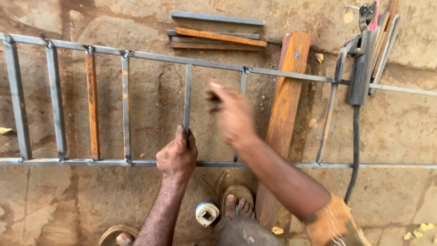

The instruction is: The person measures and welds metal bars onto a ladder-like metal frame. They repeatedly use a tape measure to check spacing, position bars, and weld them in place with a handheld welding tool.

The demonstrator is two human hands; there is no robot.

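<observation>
Gripping an upright bar (187, 98) of a steel grille (68, 45) flat on the ground, the left hand (176, 157) clenches its lower end. The right hand (232, 114) hovers blurred just beside; its fingers cannot be told. Keeping that bar square to both rails seems key.

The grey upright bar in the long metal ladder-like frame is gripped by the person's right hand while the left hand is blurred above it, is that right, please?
Not quite: the head view shows the left hand gripping the grey upright bar of the long metal ladder-like frame, while the right hand is the blurred one above it.
</observation>
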